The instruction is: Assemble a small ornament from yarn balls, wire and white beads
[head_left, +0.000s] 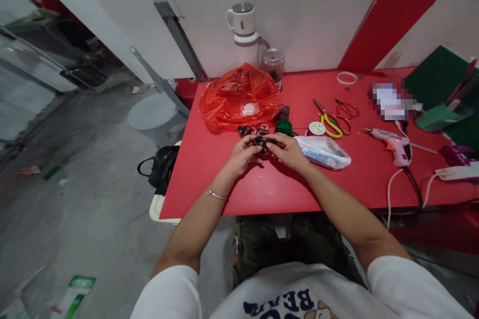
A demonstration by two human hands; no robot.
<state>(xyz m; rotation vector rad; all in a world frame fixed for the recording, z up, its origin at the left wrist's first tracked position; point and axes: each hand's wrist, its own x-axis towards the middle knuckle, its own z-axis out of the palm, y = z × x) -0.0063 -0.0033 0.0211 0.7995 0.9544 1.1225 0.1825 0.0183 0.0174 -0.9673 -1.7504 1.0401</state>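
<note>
My left hand (242, 155) and my right hand (287, 149) meet over the red table (209, 179), fingers pinched together on a small dark multicoloured fabric piece (261, 142). More pieces of the same dark patterned kind (245, 131) lie just beyond my fingers. A green ball of yarn (284, 126) sits behind my right hand. A clear plastic bag of small items (325, 152) lies to the right of that hand. A thin bracelet circles my left wrist.
A red plastic bag (239, 95) holding white beads lies at the back left. Scissors (328, 118), a thread roll (317, 128), a glue gun (389, 142) with cable, a white mug (242, 22), a jar (273, 64) and green sheets (445, 79) are around. A black handbag (161, 167) sits left of the table.
</note>
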